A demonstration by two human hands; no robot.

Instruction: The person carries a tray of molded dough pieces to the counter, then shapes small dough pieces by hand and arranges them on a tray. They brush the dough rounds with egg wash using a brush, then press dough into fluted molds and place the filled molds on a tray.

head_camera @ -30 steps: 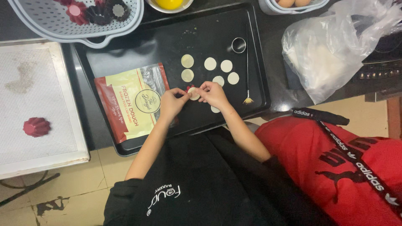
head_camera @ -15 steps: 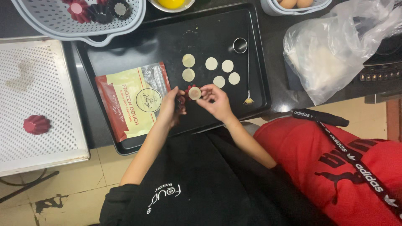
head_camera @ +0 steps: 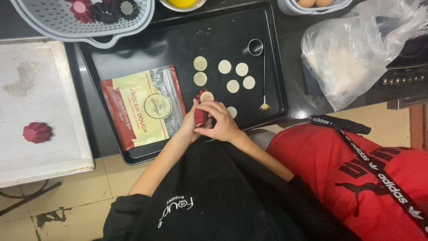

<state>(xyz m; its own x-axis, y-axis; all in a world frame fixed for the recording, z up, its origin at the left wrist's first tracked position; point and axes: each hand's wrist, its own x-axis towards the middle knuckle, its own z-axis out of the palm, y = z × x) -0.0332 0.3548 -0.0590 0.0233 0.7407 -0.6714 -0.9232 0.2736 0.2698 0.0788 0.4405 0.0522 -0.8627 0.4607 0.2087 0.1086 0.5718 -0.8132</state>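
Observation:
Both my hands meet over the near edge of a black baking tray [head_camera: 133, 53]. My left hand [head_camera: 189, 127] and my right hand [head_camera: 220, 120] together hold a small red fluted mould [head_camera: 201, 111] with a pale round dough disc [head_camera: 206, 96] pressed into its top. Several more dough discs [head_camera: 232, 85] lie flat on the tray just beyond my hands. A red and cream dough packet [head_camera: 145, 105] lies on the tray to the left of my left hand.
A round metal cutter [head_camera: 255, 47] and a thin brush [head_camera: 264, 85] lie on the tray's right side. A white perforated tray [head_camera: 44, 89] at left holds one red mould [head_camera: 37, 132]. A grey basket [head_camera: 53, 20] of moulds, a clear plastic bag [head_camera: 356, 49] and a red-shirted person [head_camera: 370, 178] surround me.
My hands have drawn slightly nearer the tray's front edge, and the red mould with the disc on it now shows between my fingers.

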